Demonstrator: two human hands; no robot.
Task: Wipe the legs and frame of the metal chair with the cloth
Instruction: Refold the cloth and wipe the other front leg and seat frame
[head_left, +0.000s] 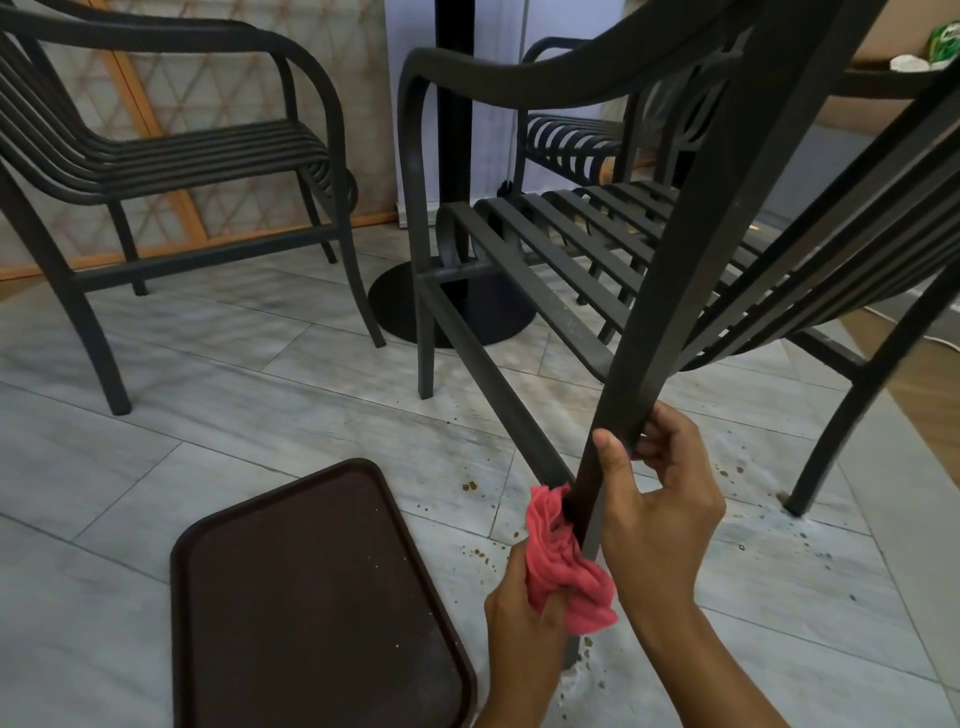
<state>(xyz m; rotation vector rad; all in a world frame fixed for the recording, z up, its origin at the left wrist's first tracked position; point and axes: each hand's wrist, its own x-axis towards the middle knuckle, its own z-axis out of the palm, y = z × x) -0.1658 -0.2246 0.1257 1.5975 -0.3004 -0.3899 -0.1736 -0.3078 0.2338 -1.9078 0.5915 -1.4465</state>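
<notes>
Both forearms reach in from the bottom edge toward the near front leg (670, 332) of the metal chair (613, 270). Lowest and closest, the left hand (519, 608) has its fingers curled into a bunched pink cloth (563, 566), pressing it against the left side of the leg close to the floor. The cloth wraps partly around the leg there, its top edge tucked against the metal and its lower folds hanging just under the hand. Just above it, the right hand (660, 499) grips the same leg from the right, thumb laid up the front face and fingers curled round behind, so the cloth sits directly below and to the left of this hand, touching its palm side.

Left of the hands, a dark brown tray (311, 597) lies flat on the pale tiled floor (156, 415), apart from the chair. Small brown spots speckle the tiles around the leg's foot.

Beyond, the chair's slatted seat and curved armrest rise away, and a black table pedestal (452, 130) stands on its round base behind them. Farther left stands a second metal chair (182, 156), and a third (571, 135) shows behind the pedestal.
</notes>
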